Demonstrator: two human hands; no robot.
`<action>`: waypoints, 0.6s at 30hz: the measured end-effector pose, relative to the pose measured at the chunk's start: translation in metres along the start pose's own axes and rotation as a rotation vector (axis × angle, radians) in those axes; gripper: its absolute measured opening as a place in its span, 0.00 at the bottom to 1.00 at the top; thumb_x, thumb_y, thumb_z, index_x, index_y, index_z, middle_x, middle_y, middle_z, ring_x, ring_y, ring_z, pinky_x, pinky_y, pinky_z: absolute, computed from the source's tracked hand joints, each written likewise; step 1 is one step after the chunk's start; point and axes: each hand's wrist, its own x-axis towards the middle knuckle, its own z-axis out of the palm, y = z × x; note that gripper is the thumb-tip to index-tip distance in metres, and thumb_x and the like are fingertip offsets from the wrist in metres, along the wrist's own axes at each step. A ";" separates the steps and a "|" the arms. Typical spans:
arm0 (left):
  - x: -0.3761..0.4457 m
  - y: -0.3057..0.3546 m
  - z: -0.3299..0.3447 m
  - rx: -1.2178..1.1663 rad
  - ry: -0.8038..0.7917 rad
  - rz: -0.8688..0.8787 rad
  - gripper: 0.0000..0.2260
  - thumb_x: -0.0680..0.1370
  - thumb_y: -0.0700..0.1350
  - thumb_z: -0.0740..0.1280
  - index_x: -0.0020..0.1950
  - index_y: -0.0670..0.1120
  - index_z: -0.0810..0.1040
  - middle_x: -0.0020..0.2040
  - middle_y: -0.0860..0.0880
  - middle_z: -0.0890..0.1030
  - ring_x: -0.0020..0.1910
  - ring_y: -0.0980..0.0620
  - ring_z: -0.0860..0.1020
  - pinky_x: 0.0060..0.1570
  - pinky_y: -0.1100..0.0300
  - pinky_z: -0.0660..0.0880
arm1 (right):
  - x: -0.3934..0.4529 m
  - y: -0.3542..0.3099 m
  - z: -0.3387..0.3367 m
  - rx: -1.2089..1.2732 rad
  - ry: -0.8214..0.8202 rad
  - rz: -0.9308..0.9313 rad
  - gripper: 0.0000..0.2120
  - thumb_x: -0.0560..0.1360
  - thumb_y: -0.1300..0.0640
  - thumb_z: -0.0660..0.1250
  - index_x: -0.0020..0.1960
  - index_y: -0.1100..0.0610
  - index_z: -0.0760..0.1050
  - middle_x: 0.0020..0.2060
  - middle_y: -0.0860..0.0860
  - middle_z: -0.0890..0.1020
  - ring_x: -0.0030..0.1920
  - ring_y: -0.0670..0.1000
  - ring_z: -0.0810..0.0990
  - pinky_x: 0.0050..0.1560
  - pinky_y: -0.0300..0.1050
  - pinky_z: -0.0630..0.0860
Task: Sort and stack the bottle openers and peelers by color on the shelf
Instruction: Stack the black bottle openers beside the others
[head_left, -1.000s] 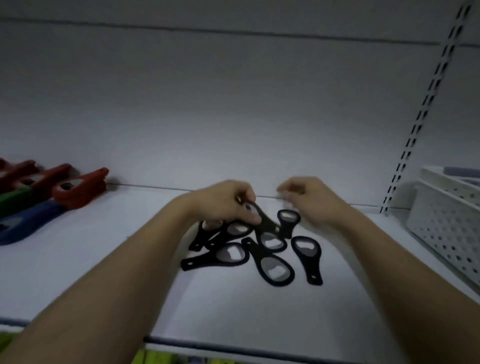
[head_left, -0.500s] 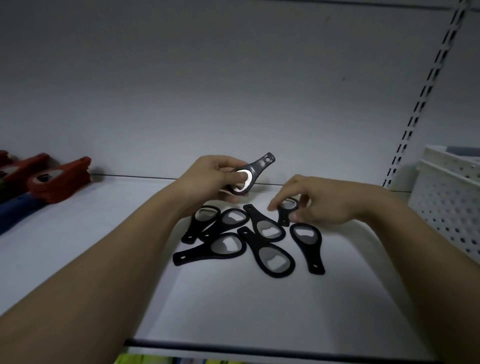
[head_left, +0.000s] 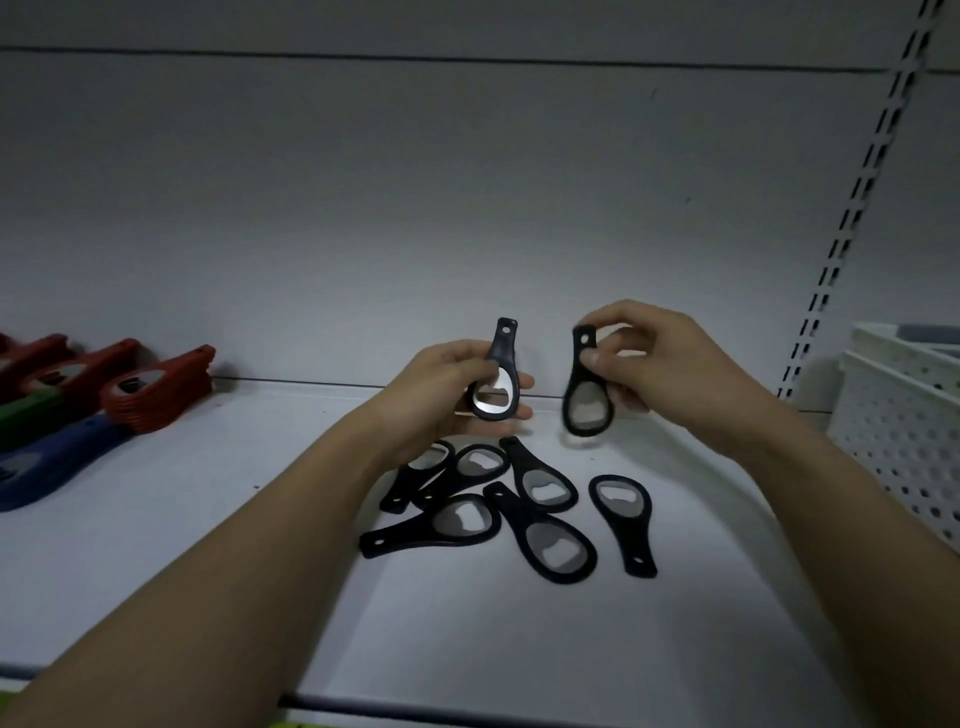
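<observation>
My left hand (head_left: 441, 395) grips a black bottle opener (head_left: 497, 379) upright above the shelf, handle pointing up. My right hand (head_left: 670, 364) pinches a second black opener (head_left: 586, 400) by its handle, its head hanging down. Below them several black openers (head_left: 524, 509) lie scattered on the white shelf (head_left: 208, 519). At the far left sit stacks of red openers (head_left: 156, 389), a green stack (head_left: 26, 415) and a blue stack (head_left: 47, 462).
A white perforated basket (head_left: 904, 415) stands at the right end of the shelf. A slotted upright rail (head_left: 852, 208) runs up the back wall at the right. The shelf's dark front edge (head_left: 363, 706) crosses the bottom.
My right hand has picked a black opener off the pile and lifted it. My left hand has turned its opener more upright and raised it slightly.
</observation>
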 end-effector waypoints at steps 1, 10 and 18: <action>0.000 0.001 0.002 -0.008 -0.012 -0.003 0.10 0.83 0.41 0.60 0.61 0.39 0.77 0.49 0.45 0.86 0.46 0.45 0.85 0.41 0.54 0.82 | -0.001 -0.003 0.005 0.134 -0.005 0.023 0.07 0.77 0.64 0.68 0.54 0.56 0.78 0.32 0.50 0.81 0.28 0.48 0.76 0.28 0.39 0.70; -0.006 0.002 0.008 0.043 -0.213 -0.035 0.11 0.81 0.39 0.64 0.64 0.42 0.73 0.56 0.39 0.83 0.49 0.39 0.84 0.34 0.57 0.80 | -0.004 0.000 0.033 0.113 0.052 0.043 0.08 0.75 0.58 0.72 0.54 0.56 0.78 0.47 0.52 0.82 0.30 0.45 0.78 0.31 0.40 0.75; -0.001 0.002 -0.002 0.029 0.064 0.038 0.07 0.83 0.41 0.61 0.60 0.44 0.73 0.51 0.45 0.86 0.43 0.45 0.85 0.29 0.62 0.76 | -0.003 0.014 0.031 -0.322 -0.173 -0.006 0.05 0.75 0.50 0.71 0.50 0.49 0.79 0.42 0.48 0.81 0.31 0.43 0.75 0.37 0.41 0.73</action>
